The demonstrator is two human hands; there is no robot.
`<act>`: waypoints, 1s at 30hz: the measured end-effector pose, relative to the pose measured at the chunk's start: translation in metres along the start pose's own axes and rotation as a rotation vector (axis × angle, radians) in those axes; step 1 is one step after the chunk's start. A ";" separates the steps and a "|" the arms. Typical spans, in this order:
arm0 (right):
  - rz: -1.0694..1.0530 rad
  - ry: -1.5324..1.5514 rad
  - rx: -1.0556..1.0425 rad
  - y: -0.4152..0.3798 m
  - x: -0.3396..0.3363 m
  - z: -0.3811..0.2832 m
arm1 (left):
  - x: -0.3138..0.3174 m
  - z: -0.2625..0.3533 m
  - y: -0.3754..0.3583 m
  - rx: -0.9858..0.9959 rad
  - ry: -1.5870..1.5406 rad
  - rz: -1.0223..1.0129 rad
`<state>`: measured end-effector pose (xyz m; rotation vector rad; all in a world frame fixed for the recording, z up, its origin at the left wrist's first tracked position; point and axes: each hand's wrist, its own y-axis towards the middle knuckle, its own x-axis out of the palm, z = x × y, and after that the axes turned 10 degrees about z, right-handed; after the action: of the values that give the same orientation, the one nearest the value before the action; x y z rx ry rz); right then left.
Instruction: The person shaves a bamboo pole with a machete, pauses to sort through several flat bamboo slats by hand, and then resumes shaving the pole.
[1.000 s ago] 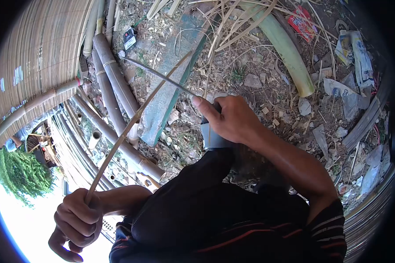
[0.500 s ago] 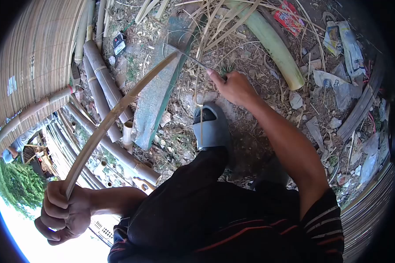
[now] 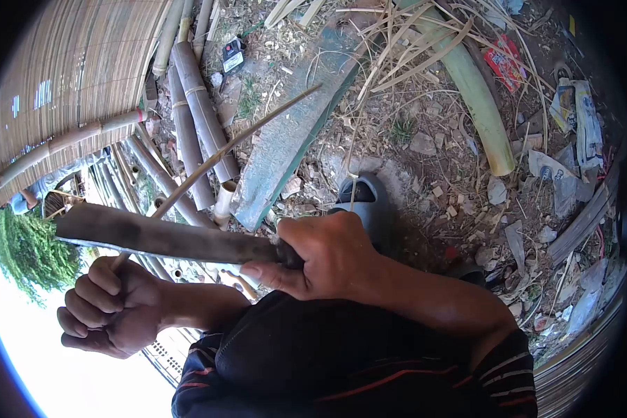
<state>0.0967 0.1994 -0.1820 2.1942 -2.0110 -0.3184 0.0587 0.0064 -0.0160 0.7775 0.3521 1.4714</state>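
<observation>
the left hand [image 3: 108, 306] is curled tightly around one end of a long pale strip [image 3: 270, 118], which leaves those fingers and slants up to the right, its far tip showing over a bluish-green slab [image 3: 275, 157]. the right hand [image 3: 327, 254] has its fingers wrapped round the handle of a broad knife [image 3: 167, 237], thumb laid at the root of the blade; from there the blade reaches left and crosses in front of the strip, just beyond the left knuckles. i cannot tell whether metal and strip touch. for working a blade this close, i'd judge the left grip should stay snug so the free length doesn't whip. the bright edge runs along the side nearer the left fingers, so it pays to turn it off the knuckles before pressing, keep the blade at a low angle, and stroke outward with light, even pressure. a slipper [image 3: 373, 219] shows just past the right fingers, so strokes are best kept clear of that side.
</observation>
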 end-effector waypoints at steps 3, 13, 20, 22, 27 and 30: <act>-0.144 0.052 0.507 0.016 -0.001 0.039 | -0.010 0.002 0.006 -0.013 0.007 0.031; -0.179 -0.139 0.483 0.027 -0.009 0.075 | -0.022 0.000 0.010 -0.002 0.012 0.148; -0.077 -0.306 0.704 0.017 -0.029 0.154 | -0.028 0.002 0.014 -0.042 -0.052 0.161; -0.097 -0.349 0.717 0.003 -0.033 0.160 | -0.030 0.002 0.017 -0.041 -0.050 0.198; -0.100 -0.517 0.728 0.012 -0.046 0.167 | -0.043 0.003 0.020 -0.004 0.005 0.250; -0.098 -0.583 0.750 0.008 -0.053 0.174 | -0.039 0.021 0.026 0.025 0.087 0.308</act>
<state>0.0404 0.2575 -0.3452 2.9054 -2.6565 -0.2607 0.0486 -0.0385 0.0063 0.8150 0.3270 1.7970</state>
